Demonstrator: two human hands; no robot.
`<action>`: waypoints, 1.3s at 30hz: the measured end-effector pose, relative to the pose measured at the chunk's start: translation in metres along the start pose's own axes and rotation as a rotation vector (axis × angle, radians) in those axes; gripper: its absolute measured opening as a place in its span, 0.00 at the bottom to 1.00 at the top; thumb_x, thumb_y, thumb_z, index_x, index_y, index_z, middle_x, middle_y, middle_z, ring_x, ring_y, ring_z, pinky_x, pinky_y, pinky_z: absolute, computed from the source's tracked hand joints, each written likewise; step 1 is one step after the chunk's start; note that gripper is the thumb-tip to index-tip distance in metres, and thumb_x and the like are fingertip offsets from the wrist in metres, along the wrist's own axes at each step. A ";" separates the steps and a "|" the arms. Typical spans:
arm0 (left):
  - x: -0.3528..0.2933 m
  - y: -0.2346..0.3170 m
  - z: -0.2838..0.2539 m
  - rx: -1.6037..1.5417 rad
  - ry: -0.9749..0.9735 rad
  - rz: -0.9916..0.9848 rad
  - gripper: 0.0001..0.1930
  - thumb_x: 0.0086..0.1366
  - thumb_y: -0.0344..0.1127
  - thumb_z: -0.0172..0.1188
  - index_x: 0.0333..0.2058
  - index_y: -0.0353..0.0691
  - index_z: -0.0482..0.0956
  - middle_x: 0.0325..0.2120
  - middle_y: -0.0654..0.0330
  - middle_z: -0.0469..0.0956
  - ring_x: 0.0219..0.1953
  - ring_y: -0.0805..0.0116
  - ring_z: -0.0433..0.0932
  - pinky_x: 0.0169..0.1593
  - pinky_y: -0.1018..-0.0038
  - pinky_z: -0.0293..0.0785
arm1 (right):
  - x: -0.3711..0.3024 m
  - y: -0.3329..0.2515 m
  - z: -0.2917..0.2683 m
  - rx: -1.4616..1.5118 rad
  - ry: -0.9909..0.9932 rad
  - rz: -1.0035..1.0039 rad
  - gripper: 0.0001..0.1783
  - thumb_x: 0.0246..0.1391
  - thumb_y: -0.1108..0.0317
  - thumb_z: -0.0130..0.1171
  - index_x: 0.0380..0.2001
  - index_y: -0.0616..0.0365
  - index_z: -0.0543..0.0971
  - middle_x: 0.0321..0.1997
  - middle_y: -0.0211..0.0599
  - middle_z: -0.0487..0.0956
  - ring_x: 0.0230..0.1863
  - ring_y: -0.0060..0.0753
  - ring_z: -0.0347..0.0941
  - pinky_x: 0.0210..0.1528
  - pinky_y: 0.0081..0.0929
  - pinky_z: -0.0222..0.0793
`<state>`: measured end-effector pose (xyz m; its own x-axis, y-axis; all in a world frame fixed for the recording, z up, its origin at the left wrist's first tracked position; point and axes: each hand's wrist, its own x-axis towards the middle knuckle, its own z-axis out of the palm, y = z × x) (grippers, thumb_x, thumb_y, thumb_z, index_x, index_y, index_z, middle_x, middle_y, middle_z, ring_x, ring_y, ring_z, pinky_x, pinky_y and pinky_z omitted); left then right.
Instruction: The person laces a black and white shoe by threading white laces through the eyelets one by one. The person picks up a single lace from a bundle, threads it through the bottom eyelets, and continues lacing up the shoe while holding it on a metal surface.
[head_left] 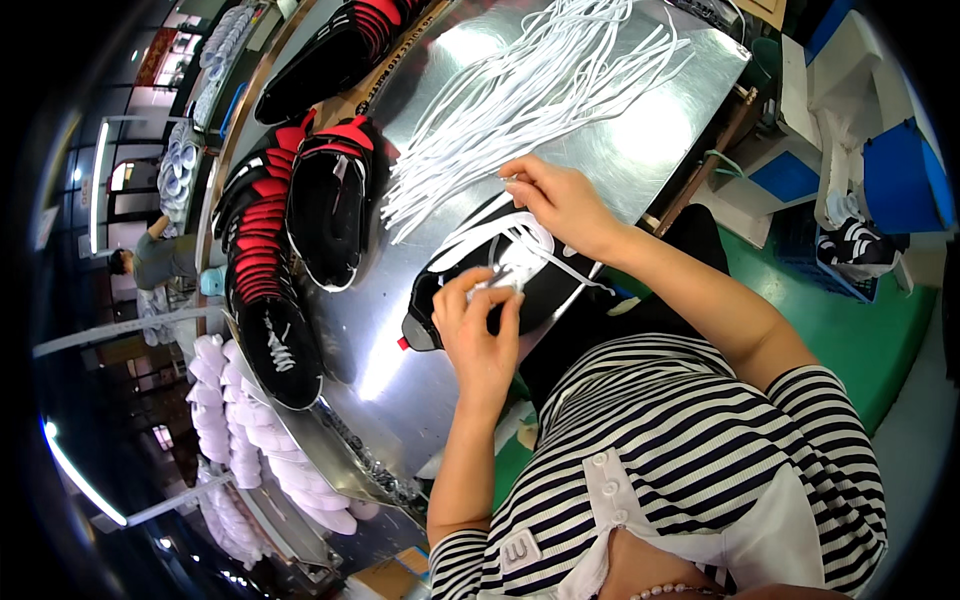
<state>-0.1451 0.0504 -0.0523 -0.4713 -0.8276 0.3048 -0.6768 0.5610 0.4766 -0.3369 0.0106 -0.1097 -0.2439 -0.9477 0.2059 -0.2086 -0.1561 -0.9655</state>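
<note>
A black shoe [423, 302] with a red tab at its heel lies on the metal tabletop in front of me. White shoelace [470, 238] runs in loose loops over its opening and upper. My right hand [560, 205] is above the far side of the shoe, its thumb and fingers pinched on the shoelace near the tips. Over the near part of the shoe is my left hand [478, 325], fingers bent and closed toward the thumb; what they hold, if anything, cannot be made out. The hands and loops hide part of the shoe.
A large bundle of white shoelaces [540, 90] is spread on the metal table [400, 400] beyond my hands. Several black-and-red shoes [335, 205] line the left edge. A crate [825, 265] with a shoe stands at right. Another person [165, 255] is far left.
</note>
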 end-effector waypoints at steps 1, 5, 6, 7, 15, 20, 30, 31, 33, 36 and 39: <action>0.002 -0.002 0.003 -0.048 0.001 -0.001 0.07 0.52 0.25 0.68 0.29 0.35 0.78 0.38 0.56 0.77 0.44 0.58 0.73 0.50 0.67 0.68 | -0.004 -0.005 -0.005 0.052 0.004 0.020 0.13 0.63 0.67 0.54 0.49 0.60 0.75 0.31 0.37 0.81 0.29 0.24 0.75 0.33 0.23 0.70; 0.006 -0.003 0.008 -0.165 -0.006 -0.094 0.08 0.54 0.24 0.67 0.31 0.34 0.76 0.34 0.55 0.76 0.37 0.61 0.77 0.43 0.72 0.72 | -0.042 -0.037 -0.024 0.031 -0.117 0.042 0.13 0.62 0.70 0.55 0.49 0.62 0.75 0.31 0.37 0.81 0.31 0.22 0.76 0.35 0.21 0.71; 0.007 -0.002 0.009 -0.162 -0.005 -0.147 0.09 0.54 0.24 0.67 0.32 0.34 0.76 0.33 0.55 0.76 0.36 0.62 0.77 0.44 0.73 0.72 | -0.055 -0.032 -0.023 0.035 -0.149 0.005 0.13 0.62 0.71 0.55 0.48 0.62 0.73 0.30 0.37 0.81 0.32 0.25 0.78 0.36 0.22 0.72; 0.009 -0.002 0.011 -0.217 0.019 -0.231 0.10 0.54 0.27 0.69 0.33 0.33 0.76 0.31 0.56 0.78 0.33 0.66 0.76 0.41 0.74 0.72 | -0.065 -0.033 -0.023 0.045 -0.194 0.052 0.12 0.62 0.70 0.54 0.47 0.61 0.72 0.30 0.40 0.81 0.31 0.33 0.79 0.35 0.27 0.72; 0.015 -0.008 0.010 -0.128 -0.117 -0.311 0.12 0.56 0.36 0.69 0.33 0.36 0.79 0.27 0.52 0.80 0.28 0.55 0.79 0.36 0.68 0.74 | -0.081 -0.023 -0.016 -0.109 -0.284 0.111 0.11 0.61 0.68 0.56 0.44 0.60 0.69 0.31 0.44 0.82 0.32 0.43 0.81 0.34 0.32 0.73; 0.016 -0.010 0.009 -0.157 -0.145 -0.287 0.12 0.57 0.36 0.69 0.33 0.35 0.79 0.25 0.52 0.80 0.25 0.57 0.78 0.32 0.69 0.72 | -0.075 -0.019 -0.015 -0.127 -0.323 0.153 0.11 0.62 0.70 0.56 0.44 0.61 0.68 0.30 0.43 0.83 0.31 0.40 0.82 0.33 0.29 0.74; 0.015 -0.018 0.011 -0.227 -0.113 -0.214 0.10 0.57 0.32 0.70 0.32 0.33 0.79 0.19 0.62 0.77 0.22 0.78 0.69 0.29 0.78 0.68 | -0.072 -0.027 -0.024 -0.015 -0.364 0.221 0.12 0.62 0.70 0.56 0.44 0.62 0.67 0.28 0.40 0.82 0.30 0.31 0.79 0.34 0.25 0.72; 0.015 -0.019 0.012 -0.219 -0.112 -0.202 0.10 0.57 0.32 0.70 0.32 0.33 0.79 0.19 0.61 0.77 0.22 0.77 0.69 0.29 0.78 0.68 | -0.072 -0.027 -0.023 0.002 -0.365 0.220 0.12 0.62 0.70 0.56 0.43 0.62 0.67 0.28 0.39 0.82 0.29 0.29 0.79 0.34 0.24 0.72; 0.015 -0.020 0.011 -0.226 -0.117 -0.169 0.10 0.57 0.32 0.69 0.32 0.34 0.78 0.21 0.58 0.77 0.22 0.70 0.72 0.29 0.75 0.69 | -0.073 -0.027 -0.018 0.094 -0.331 0.300 0.11 0.62 0.71 0.56 0.42 0.61 0.66 0.27 0.37 0.81 0.28 0.25 0.77 0.33 0.23 0.70; 0.013 -0.018 0.013 -0.237 -0.132 -0.080 0.09 0.57 0.32 0.68 0.32 0.34 0.78 0.24 0.53 0.79 0.23 0.60 0.77 0.30 0.71 0.71 | -0.077 -0.022 -0.003 0.323 -0.248 0.465 0.10 0.61 0.71 0.55 0.41 0.61 0.66 0.24 0.37 0.80 0.26 0.29 0.76 0.31 0.25 0.70; 0.007 -0.015 0.018 -0.191 -0.138 0.013 0.07 0.59 0.29 0.66 0.32 0.33 0.78 0.26 0.53 0.79 0.25 0.62 0.78 0.31 0.73 0.71 | -0.079 -0.023 0.018 0.343 -0.150 0.459 0.09 0.61 0.69 0.54 0.39 0.61 0.67 0.24 0.37 0.79 0.27 0.31 0.77 0.31 0.28 0.70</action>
<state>-0.1482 0.0362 -0.0719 -0.5614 -0.8024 0.2024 -0.5568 0.5472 0.6250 -0.2962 0.0836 -0.1068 -0.0947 -0.9646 -0.2461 0.2109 0.2221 -0.9519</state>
